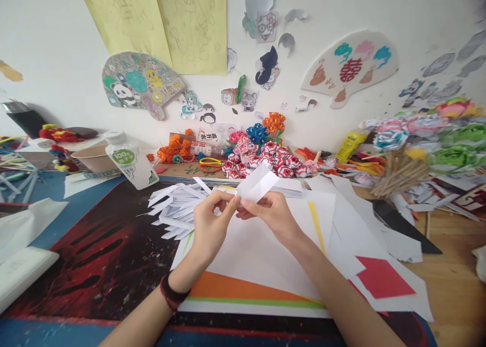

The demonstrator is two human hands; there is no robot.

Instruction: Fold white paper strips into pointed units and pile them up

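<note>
While the left hand (212, 223) and the right hand (271, 213) meet near the centre of the frame, they share a grip on a folded white paper (258, 181). This paper is raised in front of the body, a little above the frame's middle-lower part, and its long axis runs on a slant from lower left to upper right. Its lower-left end lies at the thumb tips, while its free end points toward the upper right of the frame, with a corner sticking up and a fold line showing across it.

The left hand is clamped on the lower-left end, thumb against bent index finger. The right hand is closed on the lower edge, its thumb pointing left toward the other thumb and its fingers curled behind; how those fingertips sit is hidden.

Below the hands, large white sheets (258, 256) cover the centre of the frame, with an orange sheet (228, 286) showing at their lower edge. Just left of the left hand lies a heap of white paper strips (172, 213), most of them pointing leftward. A narrow yellow strip (317, 228) lies right of centre, running steeply down the frame. Red paper (385, 277) lies at lower right, and the blue surface (76, 333) shows at lower left.
</note>
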